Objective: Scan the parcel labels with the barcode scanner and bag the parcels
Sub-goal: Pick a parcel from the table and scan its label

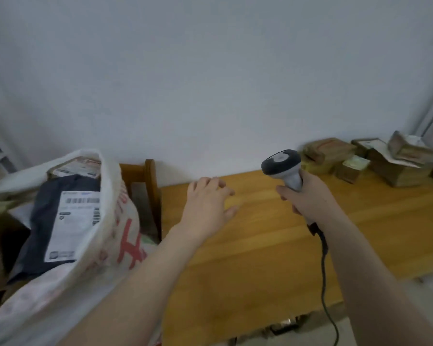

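- Two hands reach out over a wooden table [260,250], the left hand [206,203] at nine o'clock of the right hand [308,198] and a little apart from it.
- Left hand: palm down, fingers spread and fairly straight, pointing toward one o'clock; it holds nothing (whether the fingertips touch the wood I cannot tell).
- Right hand: fingers and thumb curled round the grey handle of the barcode scanner [283,166], gripping it upright; the dark, rounded scanner head stands at eleven o'clock of the fist, its top face turned toward the camera.
- A black cable [324,270] leaves the base of the handle under the wrist and runs toward six o'clock, past the near table edge.
- At nine o'clock of the left hand, off the table's end, sits a white woven sack [110,245] with red print, its mouth open.
- Inside the sack a dark parcel [43,221] lies with its white label [75,221] up, barcodes showing; a pale boxed parcel [78,168] sits behind it at twelve o'clock.
- Between sack and table stands a wooden chair frame [149,181].
- At two o'clock of the right hand, on the far right of the table against the wall, lies a heap of brown cardboard parcels [395,168], blurred, some bearing labels.
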